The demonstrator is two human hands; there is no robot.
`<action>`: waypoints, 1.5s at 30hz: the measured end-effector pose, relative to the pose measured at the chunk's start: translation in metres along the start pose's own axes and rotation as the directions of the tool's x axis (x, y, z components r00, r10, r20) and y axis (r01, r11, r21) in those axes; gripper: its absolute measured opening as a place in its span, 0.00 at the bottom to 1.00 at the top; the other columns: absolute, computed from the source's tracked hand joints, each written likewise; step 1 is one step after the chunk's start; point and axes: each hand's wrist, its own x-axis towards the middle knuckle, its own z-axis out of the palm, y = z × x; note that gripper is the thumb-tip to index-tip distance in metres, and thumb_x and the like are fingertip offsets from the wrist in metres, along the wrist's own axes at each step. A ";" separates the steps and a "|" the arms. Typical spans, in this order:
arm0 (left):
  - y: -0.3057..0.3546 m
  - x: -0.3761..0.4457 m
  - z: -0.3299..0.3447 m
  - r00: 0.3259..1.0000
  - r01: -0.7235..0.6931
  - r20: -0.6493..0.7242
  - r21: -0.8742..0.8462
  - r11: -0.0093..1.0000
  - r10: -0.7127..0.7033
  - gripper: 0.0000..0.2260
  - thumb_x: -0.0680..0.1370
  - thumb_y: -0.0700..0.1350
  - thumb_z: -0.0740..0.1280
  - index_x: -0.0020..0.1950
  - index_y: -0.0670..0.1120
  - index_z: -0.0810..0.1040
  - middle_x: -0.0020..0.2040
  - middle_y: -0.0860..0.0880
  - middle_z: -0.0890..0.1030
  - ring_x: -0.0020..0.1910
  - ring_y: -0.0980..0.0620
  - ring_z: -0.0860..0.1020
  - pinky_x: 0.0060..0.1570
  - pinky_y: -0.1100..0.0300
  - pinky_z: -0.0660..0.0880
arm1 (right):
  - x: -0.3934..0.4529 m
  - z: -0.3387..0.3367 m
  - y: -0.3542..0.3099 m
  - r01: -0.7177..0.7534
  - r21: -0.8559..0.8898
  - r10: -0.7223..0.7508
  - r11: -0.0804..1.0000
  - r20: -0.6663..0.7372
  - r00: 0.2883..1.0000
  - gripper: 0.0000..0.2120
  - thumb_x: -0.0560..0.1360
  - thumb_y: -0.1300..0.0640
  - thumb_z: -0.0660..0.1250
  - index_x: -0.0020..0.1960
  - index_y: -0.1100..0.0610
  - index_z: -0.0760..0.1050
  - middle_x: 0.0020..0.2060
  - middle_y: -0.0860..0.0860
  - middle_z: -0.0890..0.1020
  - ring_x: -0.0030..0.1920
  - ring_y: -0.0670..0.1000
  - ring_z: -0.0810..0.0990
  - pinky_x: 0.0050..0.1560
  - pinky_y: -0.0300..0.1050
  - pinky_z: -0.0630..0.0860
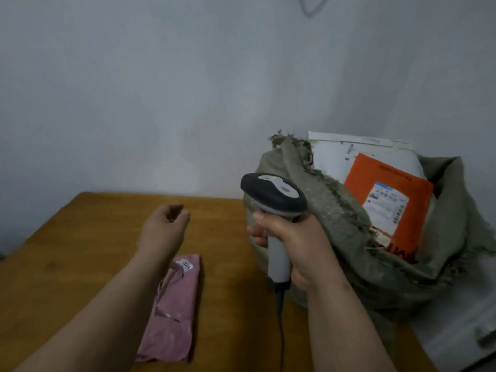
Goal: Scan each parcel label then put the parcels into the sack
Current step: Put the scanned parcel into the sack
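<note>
A pink parcel point(173, 307) lies flat on the wooden table point(80, 251), partly under my left forearm, with a small white label at its far end. My left hand point(167, 224) hovers above the table beyond the parcel, fingers loosely curled and holding nothing. My right hand point(291, 245) grips the handle of a white and dark grey barcode scanner point(273, 194), held upright with its head pointing left. The grey-green sack point(349, 232) stands open at the table's right edge. An orange parcel point(389, 205) and a white parcel point(349, 157) stick out of it.
The scanner's black cable point(280, 331) hangs down over the table's front right. A grey wall stands behind the table. A pale surface point(456, 331) lies right of the table, below the sack.
</note>
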 end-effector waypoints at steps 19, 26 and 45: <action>-0.235 -0.001 -0.090 0.851 0.172 0.328 0.563 0.809 -0.409 0.36 0.75 0.49 0.74 0.79 0.52 0.60 0.77 0.45 0.62 0.73 0.47 0.67 0.70 0.56 0.67 | 0.048 0.157 0.228 -0.709 -0.064 0.705 0.703 -0.077 0.705 0.09 0.73 0.62 0.72 0.52 0.63 0.79 0.41 0.60 0.85 0.40 0.56 0.84 0.42 0.51 0.82; -0.281 0.030 -0.069 0.820 -0.014 0.400 0.729 0.684 -0.410 0.32 0.77 0.62 0.65 0.79 0.61 0.59 0.81 0.53 0.55 0.78 0.49 0.59 0.74 0.55 0.62 | 0.078 0.165 0.288 -0.885 -0.020 0.885 0.465 -0.029 0.465 0.12 0.74 0.59 0.72 0.55 0.64 0.79 0.41 0.60 0.84 0.39 0.56 0.82 0.38 0.48 0.78; -0.217 0.113 -0.169 0.687 0.559 0.567 -0.012 0.829 -0.455 0.41 0.58 0.73 0.75 0.65 0.55 0.76 0.56 0.52 0.85 0.57 0.51 0.82 0.56 0.52 0.77 | 0.098 0.292 0.195 -0.687 0.200 0.521 0.699 0.516 0.680 0.12 0.67 0.59 0.72 0.49 0.60 0.86 0.53 0.62 0.85 0.50 0.57 0.85 0.52 0.52 0.82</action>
